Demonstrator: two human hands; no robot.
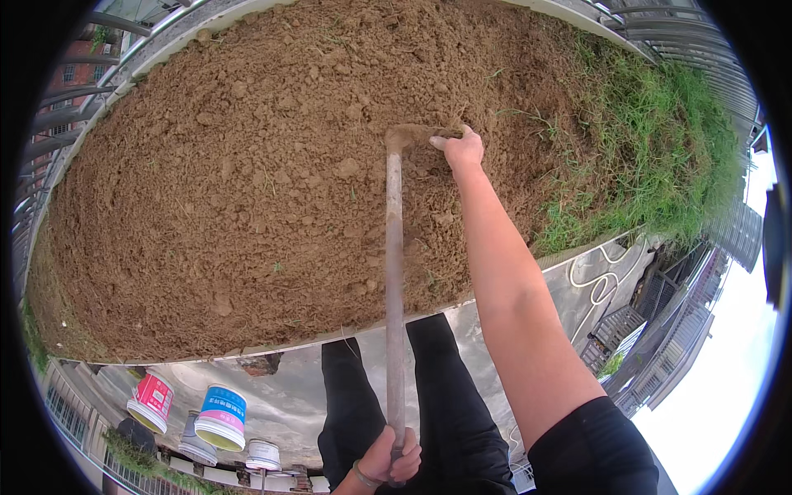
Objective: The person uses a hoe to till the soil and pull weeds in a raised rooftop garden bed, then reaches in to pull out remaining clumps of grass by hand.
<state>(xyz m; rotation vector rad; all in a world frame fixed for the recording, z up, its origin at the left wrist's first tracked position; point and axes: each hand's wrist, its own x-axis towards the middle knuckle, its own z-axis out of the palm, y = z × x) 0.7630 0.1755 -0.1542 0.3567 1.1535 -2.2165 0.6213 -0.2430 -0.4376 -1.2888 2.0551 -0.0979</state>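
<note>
A long-handled hoe lies across the view from my body out over the bed of loose brown soil. Near my legs, at the bottom, my left hand is closed around the end of its wooden handle. The dirt-covered hoe head points to the right at the far end. My right arm is stretched out, and my right hand has its thumb and fingers at the outer end of that head, where soil and root bits cling. Whether the fingers pinch the metal or only the clinging dirt is unclear.
Green grass grows on the bed's right part. A low pale edging borders the soil, with metal railings beyond. Several plastic buckets, one blue and pink, stand at lower left. A pale hose lies on the concrete at right.
</note>
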